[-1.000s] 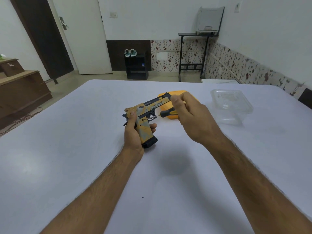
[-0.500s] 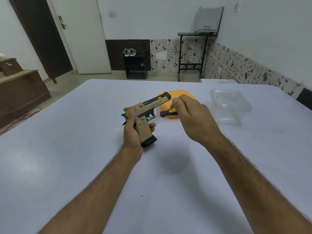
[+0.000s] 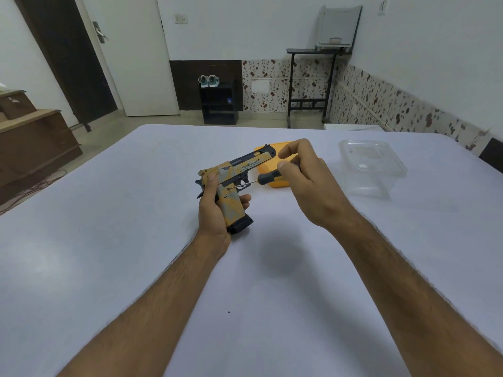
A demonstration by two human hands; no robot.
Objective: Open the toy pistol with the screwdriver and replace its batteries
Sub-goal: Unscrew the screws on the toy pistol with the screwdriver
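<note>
Gripping the yellow-and-grey camouflage plastic toy pistol (image 3: 234,183) by its handle, your left hand (image 3: 215,210) has its thumb laid up along the rear of the slide and its fingers curled round the front of the grip, with two fingertips showing on the right side. You hold the pistol tilted above the pale grey table (image 3: 109,240), its muzzle pointing up and away to the right and the black base of the handle lowest, close over the tabletop. Your right hand (image 3: 307,183) pinches the black-handled screwdriver (image 3: 261,179) between thumb and curled fingers, while the index finger is lifted off and crooked above the handle. The thin metal shaft runs left and slightly down, and its tip meets the pistol's side just above the grip, near the trigger area; whether it sits in a screw head is too small to tell. Just behind the pistol lies a flat orange plastic lid (image 3: 277,182) on the table, and farther right stands a clear plastic square container (image 3: 373,170), well apart from both hands.
</note>
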